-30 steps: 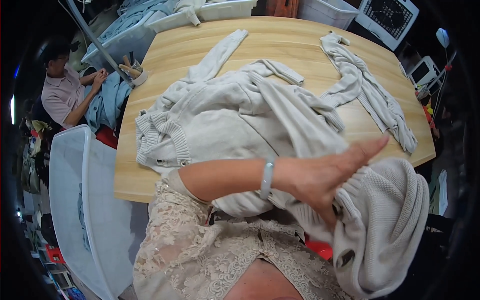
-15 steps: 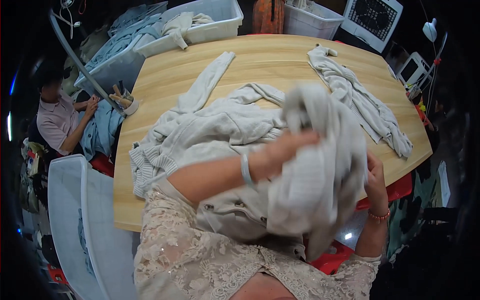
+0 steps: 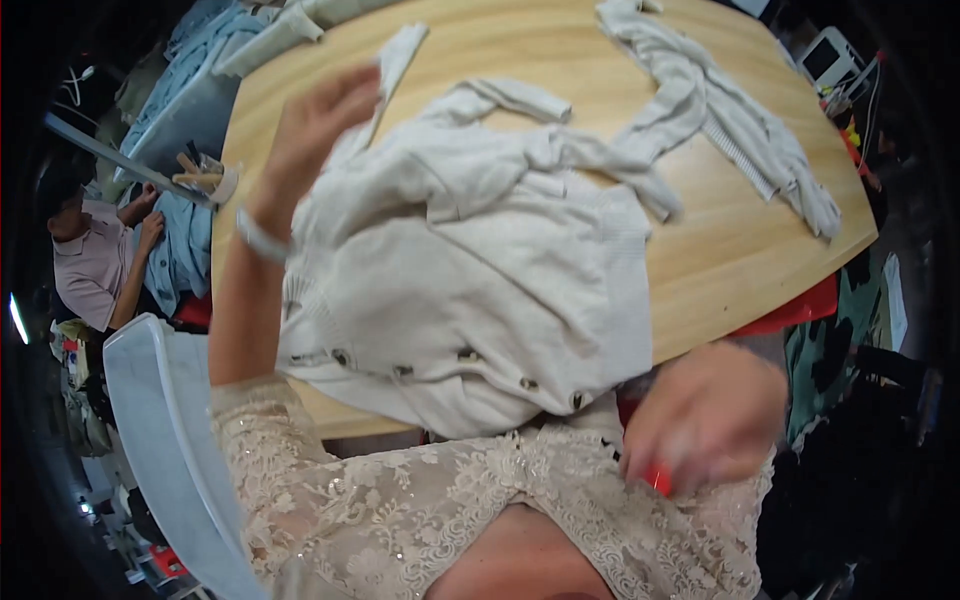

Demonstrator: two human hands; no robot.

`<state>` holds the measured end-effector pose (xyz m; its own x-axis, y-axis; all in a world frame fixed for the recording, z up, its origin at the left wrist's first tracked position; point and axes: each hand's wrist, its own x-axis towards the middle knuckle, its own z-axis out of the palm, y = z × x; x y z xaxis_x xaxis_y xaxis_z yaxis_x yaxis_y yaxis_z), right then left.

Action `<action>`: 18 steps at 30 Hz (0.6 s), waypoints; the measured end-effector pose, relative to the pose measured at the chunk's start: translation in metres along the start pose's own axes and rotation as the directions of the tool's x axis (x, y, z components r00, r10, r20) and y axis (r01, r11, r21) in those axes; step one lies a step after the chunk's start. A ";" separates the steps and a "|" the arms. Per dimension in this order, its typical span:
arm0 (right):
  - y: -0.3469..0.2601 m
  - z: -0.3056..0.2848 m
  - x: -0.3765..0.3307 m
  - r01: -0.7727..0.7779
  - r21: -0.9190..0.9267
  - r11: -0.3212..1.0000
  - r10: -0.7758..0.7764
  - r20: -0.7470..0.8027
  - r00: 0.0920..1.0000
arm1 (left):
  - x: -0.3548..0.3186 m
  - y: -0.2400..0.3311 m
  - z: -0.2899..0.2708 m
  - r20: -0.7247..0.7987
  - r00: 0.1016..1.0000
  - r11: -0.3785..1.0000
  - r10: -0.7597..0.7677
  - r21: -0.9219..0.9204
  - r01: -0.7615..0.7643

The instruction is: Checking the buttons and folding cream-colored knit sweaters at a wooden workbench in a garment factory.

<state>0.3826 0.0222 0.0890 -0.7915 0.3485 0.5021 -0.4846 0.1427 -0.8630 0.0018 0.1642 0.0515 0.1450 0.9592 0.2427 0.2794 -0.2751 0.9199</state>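
Observation:
A pale grey knitted cardigan (image 3: 470, 290) lies spread across the near part of the table, its row of dark buttons along the edge closest to me and its ribbed hem to the right. Above its far left side my left hand (image 3: 330, 115) is raised, fingers stretched out and holding nothing. Close to my chest at the lower right, my right hand (image 3: 710, 415) is curled and smeared by motion. Something small and red (image 3: 657, 478) shows at its fingertips; its kind is too blurred to tell. Neither hand grips the cardigan.
Another pale knitted garment (image 3: 720, 110) lies at the table's right. A cup of tools (image 3: 222, 184) stands by the left edge, near a metal pole (image 3: 130, 160). White bins (image 3: 150, 400) stand at the left. A seated person (image 3: 90, 250) handles blue-grey cloth (image 3: 180, 250).
The bunched cardigan has been let go and now lies flatter on the table. My left hand has moved up and left; my right hand has come down toward my chest. The view has shifted.

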 end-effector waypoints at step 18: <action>0.008 0.070 0.060 -0.008 0.412 0.911 -0.104 0.247 0.963 | -0.270 -0.024 0.009 0.080 0.996 0.717 -0.046 0.697 -0.023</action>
<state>0.3049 -0.0207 0.1158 -0.8043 0.0917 0.5872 -0.5890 -0.2542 -0.7671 -0.0355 -0.0887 -0.0392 0.2070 0.9626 0.1748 0.8586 -0.2644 0.4391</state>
